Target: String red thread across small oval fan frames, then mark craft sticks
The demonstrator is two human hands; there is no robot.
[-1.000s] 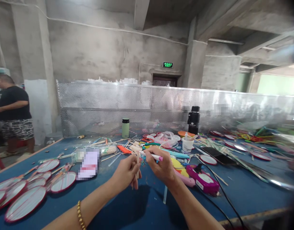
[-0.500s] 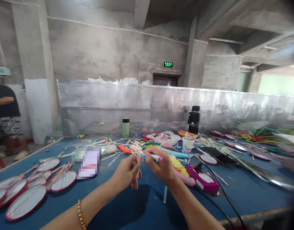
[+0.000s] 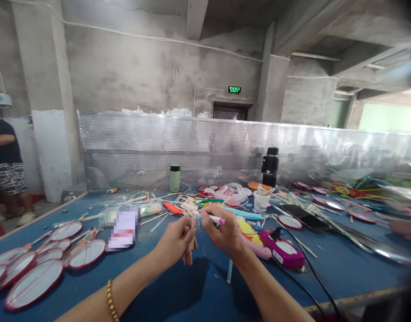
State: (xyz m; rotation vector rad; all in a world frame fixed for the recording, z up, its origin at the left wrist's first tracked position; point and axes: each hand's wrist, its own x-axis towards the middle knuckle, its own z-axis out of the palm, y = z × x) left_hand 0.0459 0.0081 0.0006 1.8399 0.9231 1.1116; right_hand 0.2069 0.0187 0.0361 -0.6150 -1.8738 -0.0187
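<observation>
My left hand [image 3: 174,240] is closed on a thin, flat wooden stick [image 3: 193,220], held roughly upright between thumb and fingers above the blue table. In my right hand [image 3: 223,230] is a white marker pen [image 3: 215,218] with a pink end, gripped as for writing. The pen's tip points toward the stick; whether the two touch I cannot tell. Behind the hands lie an orange pointed piece [image 3: 172,208] and several pale wooden sticks. Just right of my right hand is a purple device [image 3: 282,248] with a black cable.
Several round red-rimmed paddles [image 3: 34,284] lie at the left, near a blurred pale sheet [image 3: 124,230]. Farther back stand a green bottle [image 3: 174,180], a black flask [image 3: 270,167] and a white cup [image 3: 261,200]. Another person's hand [image 3: 404,230] shows at the right edge; someone stands far left.
The whole view has shifted very slightly. My hands keep the same hold on the stick and the marker pen, with almost no visible movement.
</observation>
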